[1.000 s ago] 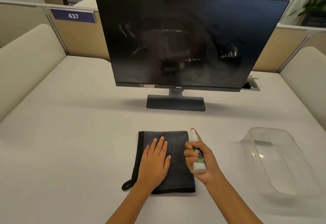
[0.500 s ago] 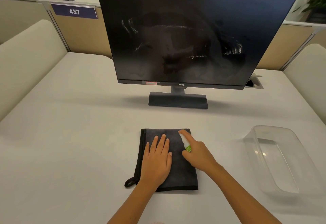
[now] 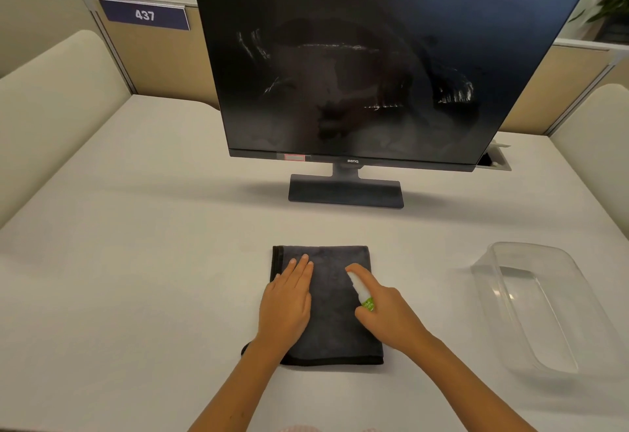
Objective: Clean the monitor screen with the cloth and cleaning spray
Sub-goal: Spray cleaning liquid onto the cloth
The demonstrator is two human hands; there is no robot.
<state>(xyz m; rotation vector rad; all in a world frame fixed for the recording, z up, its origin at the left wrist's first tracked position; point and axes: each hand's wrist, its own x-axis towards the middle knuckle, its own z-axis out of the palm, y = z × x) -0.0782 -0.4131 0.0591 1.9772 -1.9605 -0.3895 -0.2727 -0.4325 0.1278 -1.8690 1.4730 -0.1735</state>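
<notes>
A dark monitor (image 3: 374, 67) stands on its base at the back of the white desk, its screen streaked with smears. In front of it lies a folded dark grey cloth (image 3: 332, 305). My left hand (image 3: 287, 305) rests flat on the cloth's left half, fingers straight. My right hand (image 3: 384, 316) grips a small white spray bottle with a green label (image 3: 360, 290), tilted over the cloth's right half with the nozzle pointing down and forward, my index finger on its top.
A clear plastic tub (image 3: 537, 305) sits on the desk to the right. A cable port (image 3: 493, 159) opens behind the monitor's right corner. Beige partitions with a sign "437" (image 3: 144, 15) enclose the desk (image 3: 136, 261).
My right hand tipped the spray bottle from upright beside the cloth to nozzle-down over it. My left hand slid left on the cloth. The view moved closer to the monitor.
</notes>
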